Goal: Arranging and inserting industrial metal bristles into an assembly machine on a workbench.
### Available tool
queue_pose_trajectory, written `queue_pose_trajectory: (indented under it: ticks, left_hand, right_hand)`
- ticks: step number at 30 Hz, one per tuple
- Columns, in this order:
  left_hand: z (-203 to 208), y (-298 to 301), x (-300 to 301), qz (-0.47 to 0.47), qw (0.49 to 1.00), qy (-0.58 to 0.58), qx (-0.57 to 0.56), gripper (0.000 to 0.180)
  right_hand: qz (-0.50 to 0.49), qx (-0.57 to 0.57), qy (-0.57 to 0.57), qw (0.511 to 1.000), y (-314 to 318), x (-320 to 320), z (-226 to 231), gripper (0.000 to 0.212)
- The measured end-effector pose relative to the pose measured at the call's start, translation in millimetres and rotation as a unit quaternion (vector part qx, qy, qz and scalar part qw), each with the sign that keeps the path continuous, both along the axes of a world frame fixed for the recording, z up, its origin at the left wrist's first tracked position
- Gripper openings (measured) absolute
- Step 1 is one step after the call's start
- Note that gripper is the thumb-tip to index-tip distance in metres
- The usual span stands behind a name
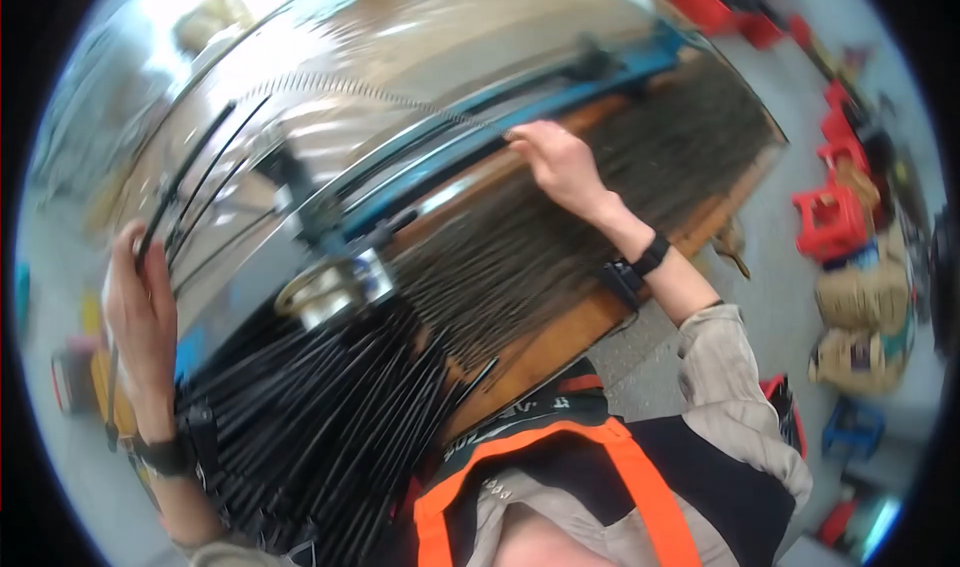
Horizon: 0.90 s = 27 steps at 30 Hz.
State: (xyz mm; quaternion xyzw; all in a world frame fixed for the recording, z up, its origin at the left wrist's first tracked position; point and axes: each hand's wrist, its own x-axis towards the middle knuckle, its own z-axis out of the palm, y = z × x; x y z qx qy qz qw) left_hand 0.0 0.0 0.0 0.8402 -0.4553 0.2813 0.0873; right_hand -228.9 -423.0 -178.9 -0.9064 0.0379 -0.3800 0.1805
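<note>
My left hand (140,312) is closed around a long black rod (190,172), which slants up and away from the fingers. From near the rod's far end, a long thin coil spring (330,81) bows over the bench to my right hand (558,167). That hand pinches the spring's other end between thumb and fingers. Whether the spring sits inside the rod or only touches its tip I cannot tell. Below the spring runs a blue metal rail fixture (450,172), with a blurred mechanism (325,292) at its near left end.
A thick bundle of black rods (310,417) fans out below the fixture. Many thin dark rods or springs (560,237) cover the wooden bench (540,362). Clear sheeting (430,42) lies beyond. Red stools (832,222), sacks (862,302) and a blue stool (852,429) stand at right.
</note>
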Motion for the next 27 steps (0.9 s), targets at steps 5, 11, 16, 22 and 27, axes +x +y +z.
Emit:
queue_pose_trajectory:
  ticks: [5, 11, 16, 22, 27]
  left_hand:
    - [13, 13, -38, 0.034, 0.999, -0.022, -0.021, 0.022]
    - [11, 86, -48, 0.068, 0.990, 0.082, -0.089, 0.020]
    - [-9, 128, -52, 0.133, 0.986, 0.082, -0.059, 0.021]
    - [-18, 126, -42, 0.141, 0.982, 0.106, -0.073, 0.023]
    - [-21, 129, -38, 0.138, 0.980, 0.120, -0.075, 0.023]
  right_hand:
    - [0.142, 0.193, 0.134, 0.962, 61, 83, 33, 0.012]
    - [0.385, 0.175, 0.022, 0.906, 162, 180, 65, 0.011]
    - [0.398, 0.121, 0.061, 0.907, 173, 192, 73, 0.012]
    - [0.350, -0.128, 0.143, 0.917, 193, 208, 64, 0.011]
    - [0.382, 0.017, 0.025, 0.923, 176, 209, 68, 0.017]
